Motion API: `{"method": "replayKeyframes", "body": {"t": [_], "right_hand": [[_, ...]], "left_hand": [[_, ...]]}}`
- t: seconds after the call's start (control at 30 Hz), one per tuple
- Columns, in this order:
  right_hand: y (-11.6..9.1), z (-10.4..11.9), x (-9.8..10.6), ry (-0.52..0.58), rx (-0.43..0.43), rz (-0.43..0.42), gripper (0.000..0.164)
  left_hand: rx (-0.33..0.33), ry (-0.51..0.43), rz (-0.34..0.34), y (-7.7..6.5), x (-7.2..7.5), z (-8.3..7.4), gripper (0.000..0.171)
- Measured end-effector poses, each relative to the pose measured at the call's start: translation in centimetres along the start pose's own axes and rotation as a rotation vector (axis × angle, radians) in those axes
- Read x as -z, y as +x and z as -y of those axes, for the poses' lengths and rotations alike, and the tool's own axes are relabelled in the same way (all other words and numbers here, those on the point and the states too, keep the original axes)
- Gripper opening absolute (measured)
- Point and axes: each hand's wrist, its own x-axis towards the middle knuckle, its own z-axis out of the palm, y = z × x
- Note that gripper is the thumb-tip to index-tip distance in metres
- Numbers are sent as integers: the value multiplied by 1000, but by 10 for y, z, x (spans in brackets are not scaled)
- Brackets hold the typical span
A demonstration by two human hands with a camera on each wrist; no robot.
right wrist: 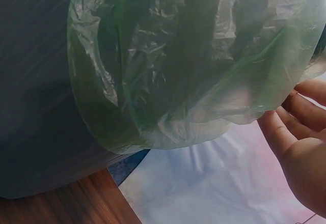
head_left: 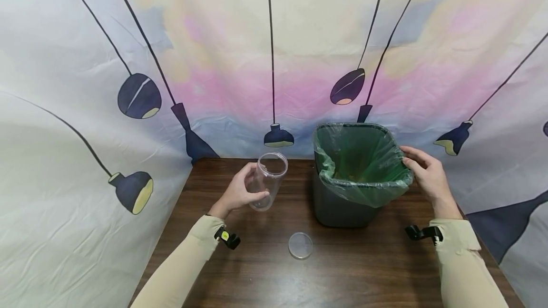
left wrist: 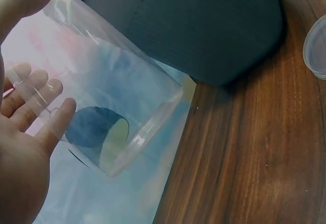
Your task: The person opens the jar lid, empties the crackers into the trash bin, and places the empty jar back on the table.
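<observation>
My left hand (head_left: 240, 189) grips a clear plastic jar (head_left: 269, 182) by its side, lidless and tilted, held over the back part of the table. Through the see-through wall (left wrist: 117, 76) in the left wrist view nothing shows inside. A dark bin (head_left: 342, 206) stands upright to the right, lined with a thin green bag (head_left: 364, 156) folded over its rim. At the bin's right edge my right hand (head_left: 429, 175) pinches the bag's overhang; the fingertips are partly hidden behind the film in the right wrist view. A round clear lid (head_left: 300, 245) lies flat in front of the bin.
The brown wooden table (head_left: 265, 274) ends at a cloth backdrop (head_left: 231, 61) printed with hanging lamps, which also closes off both sides. The bin stands near the table's back edge. Each wrist wears a black strap with a camera (head_left: 229, 239).
</observation>
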Motion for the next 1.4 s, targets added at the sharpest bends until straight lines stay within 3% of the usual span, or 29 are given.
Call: {"method": "replayKeyframes", "body": {"t": [0.27,0.5,0.9,1.03,1.17,1.4], "right_hand": [[0,-1,1,-2,0,4,38],[0,0,0,3,-14,5,38],[0,-1,0,-1,-14,17,40],[1,-2,1,-15,-7,15,40],[0,0,1,-17,-10,11,40],[-1,-1,1,24,-13,15,39]], "left_hand": [[25,106,1,-10,-2,-2,64],[67,65,8,-18,-5,4,65],[64,-51,19,-28,-11,25,64],[88,-54,28,-30,-12,28,65],[78,-41,41,-32,-12,22,65],[81,0,49,-37,-15,27,65]]}}
